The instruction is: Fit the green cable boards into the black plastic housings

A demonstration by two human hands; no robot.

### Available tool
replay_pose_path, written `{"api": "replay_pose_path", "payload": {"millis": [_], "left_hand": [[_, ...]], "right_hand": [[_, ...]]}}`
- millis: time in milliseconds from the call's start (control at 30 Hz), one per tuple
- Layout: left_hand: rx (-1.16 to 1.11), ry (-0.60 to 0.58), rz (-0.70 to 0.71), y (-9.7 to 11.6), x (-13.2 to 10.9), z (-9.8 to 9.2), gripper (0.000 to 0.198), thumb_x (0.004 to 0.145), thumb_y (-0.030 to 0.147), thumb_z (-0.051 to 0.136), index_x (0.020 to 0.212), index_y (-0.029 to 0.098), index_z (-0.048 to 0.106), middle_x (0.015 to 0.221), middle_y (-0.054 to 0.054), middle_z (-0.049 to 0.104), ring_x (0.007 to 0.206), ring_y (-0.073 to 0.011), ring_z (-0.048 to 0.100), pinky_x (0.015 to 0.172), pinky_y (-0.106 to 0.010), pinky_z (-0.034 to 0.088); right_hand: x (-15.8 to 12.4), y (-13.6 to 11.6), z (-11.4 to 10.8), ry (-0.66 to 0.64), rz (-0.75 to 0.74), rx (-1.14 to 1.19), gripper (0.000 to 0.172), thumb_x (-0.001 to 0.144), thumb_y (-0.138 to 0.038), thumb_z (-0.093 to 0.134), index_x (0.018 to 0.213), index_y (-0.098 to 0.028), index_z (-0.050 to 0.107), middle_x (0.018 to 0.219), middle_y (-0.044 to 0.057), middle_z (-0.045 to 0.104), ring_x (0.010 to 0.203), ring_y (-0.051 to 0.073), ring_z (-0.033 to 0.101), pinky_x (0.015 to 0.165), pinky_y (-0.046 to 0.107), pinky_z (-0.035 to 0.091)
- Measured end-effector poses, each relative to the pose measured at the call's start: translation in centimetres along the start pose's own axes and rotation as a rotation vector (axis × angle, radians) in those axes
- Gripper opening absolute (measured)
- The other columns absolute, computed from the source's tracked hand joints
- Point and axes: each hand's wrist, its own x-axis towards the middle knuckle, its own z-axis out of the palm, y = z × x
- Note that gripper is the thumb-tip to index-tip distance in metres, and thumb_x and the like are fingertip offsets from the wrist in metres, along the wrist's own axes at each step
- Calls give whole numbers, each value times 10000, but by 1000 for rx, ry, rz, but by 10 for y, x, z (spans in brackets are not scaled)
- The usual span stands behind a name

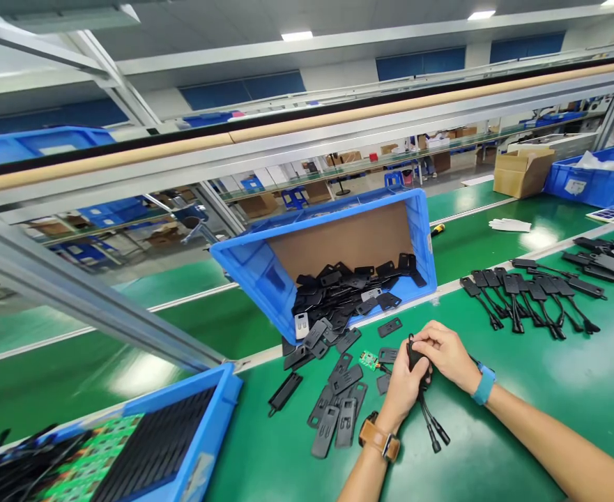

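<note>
My left hand (405, 380) is wrapped round a small black housing (415, 354), and two black cables with connectors (434, 427) hang from it toward me. Pinched at the upper end of the same housing is my right hand (442, 352); its fingertips hide part of it. Just left of my hands lie a green circuit board (369, 360) and some black plates. More flat black covers (346, 422) are piled on the green table (265, 453), beside a single black case (285, 392).
A tipped blue crate (432, 261) holds black covers behind my hands. Finished-looking black cabled units (539, 289) lie at right. At lower left, a blue bin (217, 425) holds green boards, black cases and cables. A white glove (510, 224) and cardboard box (520, 173) are farther back.
</note>
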Motion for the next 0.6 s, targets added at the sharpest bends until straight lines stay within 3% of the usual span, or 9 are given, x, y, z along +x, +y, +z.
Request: {"api": "replay_pose_path", "payload": {"millis": [67, 233, 300, 400, 467, 533, 600], "left_hand": [[24, 5, -12, 2, 0, 2, 379, 903, 426, 606, 1173, 180, 507, 737, 17, 544, 579, -116, 489, 552, -243, 416], [9, 4, 13, 2, 2, 2, 355, 917, 426, 592, 1150, 166, 532, 753, -3, 559, 590, -121, 510, 574, -250, 427], [-16, 11, 26, 1, 1, 2, 385, 905, 426, 612, 1171, 157, 539, 827, -32, 592, 617, -126, 536, 601, -264, 452], [-82, 13, 11, -2, -2, 0, 555, 861, 449, 670, 1298, 167, 475, 980, -85, 624, 635, -139, 584, 622, -295, 487], [-125, 0, -15, -5, -3, -2, 701, 838, 459, 695, 1395, 186, 368, 1029, -106, 631, 649, -155, 620, 638, -319, 508], [-152, -26, -39, -10, -3, -3, 793, 822, 455, 712, 1437, 205, 278, 1054, -110, 630, 665, -164, 644, 650, -335, 524], [-164, -37, -54, -15, 0, -2, 813, 786, 462, 744, 1412, 219, 287, 1070, -109, 624, 680, -167, 659, 653, -341, 531]], "right_hand": [[-2, 0, 2, 28, 11, 7, 233, 868, -432, 668, 868, -215, 752, 889, 50, 592, 718, 173, 602, 587, 276, 518], [-5, -1, 5, -6, 123, 89, 321, 851, -518, 652, 910, -214, 736, 963, 66, 591, 460, 105, 511, 353, 251, 412], [-4, -3, 1, 2, 107, 42, 307, 852, -502, 655, 914, -211, 734, 964, 76, 611, 479, 114, 525, 386, 251, 425], [-2, -5, -5, 56, 35, -105, 269, 838, -459, 676, 930, -213, 739, 950, 94, 643, 697, 195, 609, 567, 284, 508], [1, -4, -8, -7, 55, -114, 290, 829, -488, 670, 881, -210, 731, 926, 91, 648, 691, 200, 609, 578, 299, 509], [2, 0, -10, -154, 163, -8, 362, 841, -559, 625, 814, -206, 697, 792, 56, 624, 505, 159, 543, 465, 297, 458], [0, 7, -12, -258, 286, 111, 416, 865, -620, 564, 798, -222, 667, 623, 11, 549, 372, 135, 435, 387, 303, 393]]}}
